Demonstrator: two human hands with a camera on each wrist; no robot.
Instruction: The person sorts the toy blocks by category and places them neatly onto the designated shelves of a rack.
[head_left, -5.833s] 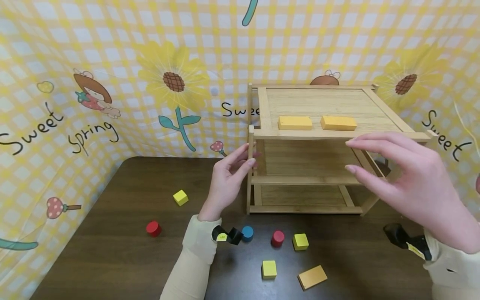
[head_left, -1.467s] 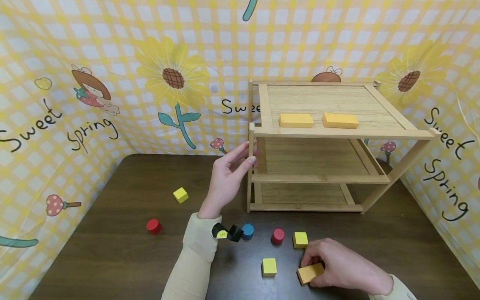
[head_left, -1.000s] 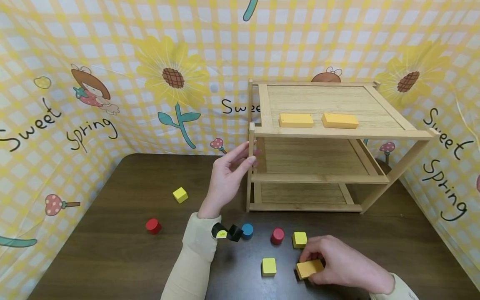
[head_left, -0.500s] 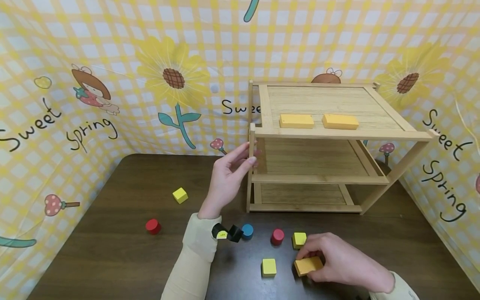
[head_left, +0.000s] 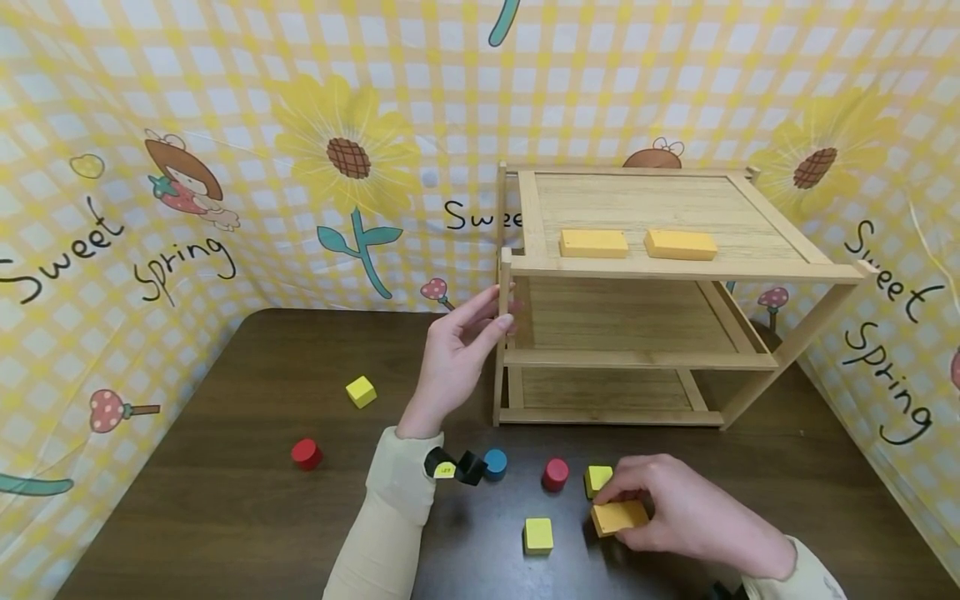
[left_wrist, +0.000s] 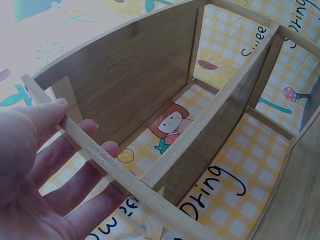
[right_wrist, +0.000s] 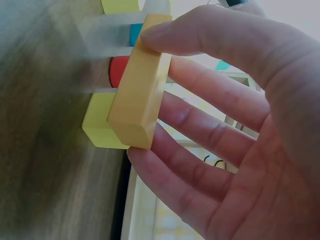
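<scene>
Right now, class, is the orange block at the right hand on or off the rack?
Off: the right hand grips the orange block in front of the rack.

The rack (head_left: 645, 200), at 3 o'clock in the head view, looks like pale wood, fine-grained and smooth, with a low satin sheen along its edges. The bench (head_left: 225, 525) shows dark wood grain, mostly matt, turning glossier near 6 o'clock. The backdrop (head_left: 435, 100) is matt printed cloth, lightly creased toward 10 o'clock. The orange block (head_left: 618, 518), at 5 o'clock, is smooth with a soft sheen. The sleeve (head_left: 378, 525) at 7 o'clock is matt cloth; the camera (head_left: 471, 468) on it looks like black plastic.
</scene>
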